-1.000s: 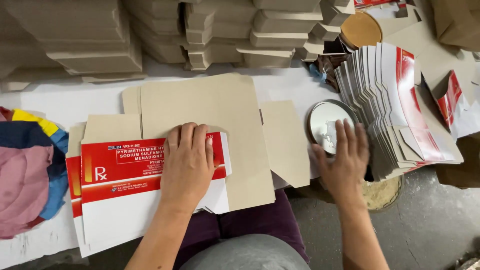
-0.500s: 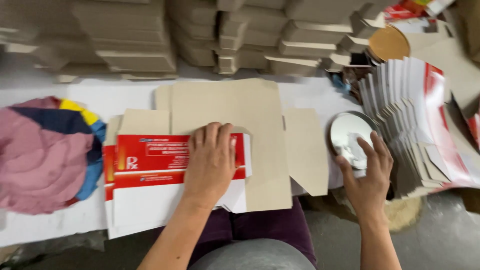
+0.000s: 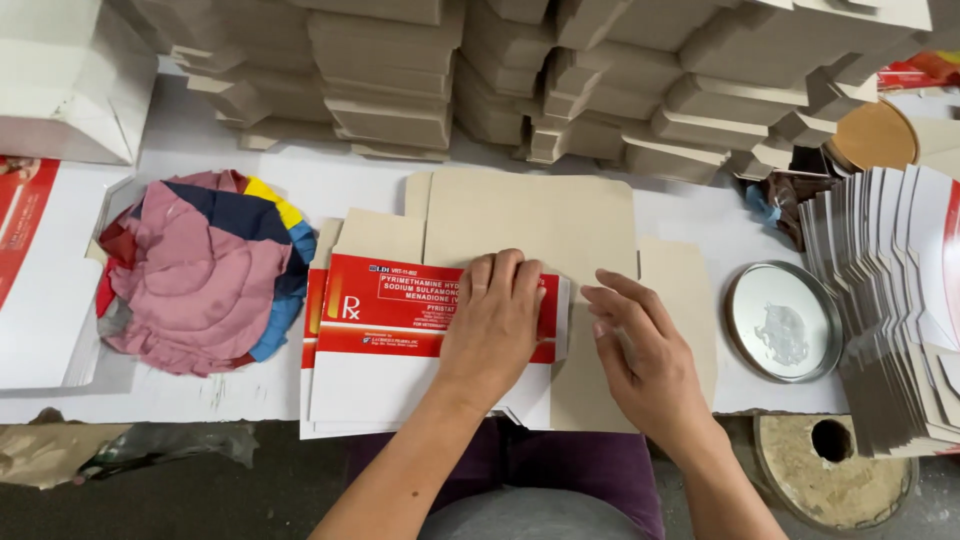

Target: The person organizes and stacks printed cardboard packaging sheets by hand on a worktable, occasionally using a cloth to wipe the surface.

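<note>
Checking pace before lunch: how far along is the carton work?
Done: rows of folded brown cartons stacked behind. In hand: left hand presses a red-and-white flat carton, right hand on its brown flap. Left: fanned flat blanks at right.

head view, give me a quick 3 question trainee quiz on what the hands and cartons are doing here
1. True or false: the left hand lies flat on the red and white carton blank.
2. What does the right hand touch? A) the round metal lid B) the plain brown cardboard sheet C) the cloth bundle
3. What lies to the left of the carton blank?

Key
1. True
2. B, the plain brown cardboard sheet; the round metal lid lies apart.
3. A pink, blue and yellow cloth bundle.
</note>
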